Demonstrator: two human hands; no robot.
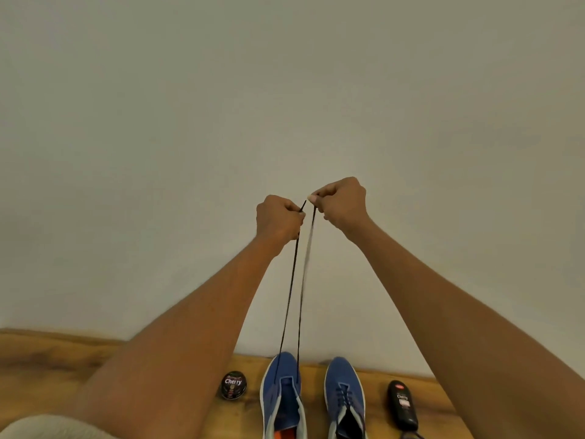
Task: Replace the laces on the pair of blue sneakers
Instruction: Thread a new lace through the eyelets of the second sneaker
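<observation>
Two blue sneakers stand side by side on the wooden table, toes toward the wall. The left sneaker (281, 397) has only one dark lace (289, 289) through its front eyelets, and both strands run up taut from it. My left hand (278, 220) pinches one lace end high above the shoe. My right hand (342, 202) pinches the other end right beside it. The right sneaker (345, 397) is laced with a dark blue lace.
A round black polish tin (233, 384) labelled Cherry lies left of the sneakers. A black polish bottle (402, 405) lies to their right. The wooden table (47, 369) meets a plain pale wall (285, 90) just behind the shoes.
</observation>
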